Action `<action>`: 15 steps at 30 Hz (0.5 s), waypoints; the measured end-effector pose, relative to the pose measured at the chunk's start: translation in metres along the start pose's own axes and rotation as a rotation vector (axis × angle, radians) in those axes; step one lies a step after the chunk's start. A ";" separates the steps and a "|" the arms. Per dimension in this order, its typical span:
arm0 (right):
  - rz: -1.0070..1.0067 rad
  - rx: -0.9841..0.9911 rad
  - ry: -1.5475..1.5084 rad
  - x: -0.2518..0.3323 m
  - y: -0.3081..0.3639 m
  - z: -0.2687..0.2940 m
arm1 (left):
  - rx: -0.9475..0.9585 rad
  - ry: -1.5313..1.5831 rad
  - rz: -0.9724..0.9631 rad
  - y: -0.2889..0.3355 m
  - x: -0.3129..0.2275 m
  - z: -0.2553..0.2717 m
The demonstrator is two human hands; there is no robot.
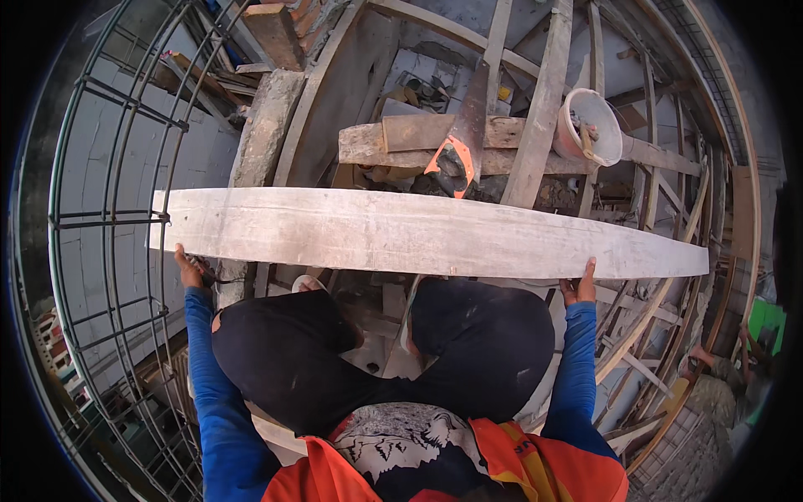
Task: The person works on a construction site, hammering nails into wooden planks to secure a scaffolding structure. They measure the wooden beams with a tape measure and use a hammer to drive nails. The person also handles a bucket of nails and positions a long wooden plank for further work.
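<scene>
A long, pale wooden plank (401, 236) lies crosswise before my bent knees, its left end at the rebar cage. My left hand (191, 269) is closed on its near edge close to the left end. Farther along the same edge, my right hand (580, 289) grips toward the right end. Each hand has a fingertip showing on the top face; the other fingers are partly hidden under the board. Just beyond the plank rests a handsaw (456, 163) with an orange and black handle, its blade pointing away.
Tied rebar (109, 222) rises at my left beside a grey block wall. A whitish bucket (590, 127) with tools inside stands at the back right, next to a slanting wooden beam (539, 109). Open timber framing with gaps lies below. Another person's arm (704, 358) shows at the far right.
</scene>
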State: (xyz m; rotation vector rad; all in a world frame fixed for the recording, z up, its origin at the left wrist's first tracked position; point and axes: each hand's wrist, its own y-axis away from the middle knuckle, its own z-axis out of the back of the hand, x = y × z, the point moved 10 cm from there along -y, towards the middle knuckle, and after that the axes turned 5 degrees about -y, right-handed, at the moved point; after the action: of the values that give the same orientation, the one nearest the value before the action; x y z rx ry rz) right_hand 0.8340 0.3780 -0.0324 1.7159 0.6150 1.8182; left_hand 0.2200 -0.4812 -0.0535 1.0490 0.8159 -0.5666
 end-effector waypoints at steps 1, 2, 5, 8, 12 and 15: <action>0.007 -0.033 0.015 -0.006 0.009 0.016 | 0.075 -0.038 0.050 0.004 -0.003 -0.023; -0.038 -0.047 0.017 -0.018 0.023 0.023 | -0.006 -0.040 -0.010 0.002 -0.017 -0.023; -0.158 0.004 0.074 -0.041 0.048 0.021 | 0.112 -0.075 0.026 -0.020 -0.033 -0.025; -0.186 0.058 0.208 -0.049 0.060 0.024 | 0.019 -0.153 -0.117 -0.016 -0.032 -0.010; -0.243 0.132 0.720 -0.027 0.070 0.017 | -0.158 -0.089 0.142 0.018 0.001 0.016; -0.093 0.339 1.374 0.021 0.109 -0.005 | -0.051 -0.274 0.001 0.096 -0.009 0.034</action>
State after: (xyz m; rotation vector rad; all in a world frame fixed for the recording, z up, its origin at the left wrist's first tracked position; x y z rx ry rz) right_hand 0.8194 0.3113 0.0555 0.2877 1.5211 2.7405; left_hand 0.2969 -0.4735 0.0132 0.9017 0.5859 -0.6687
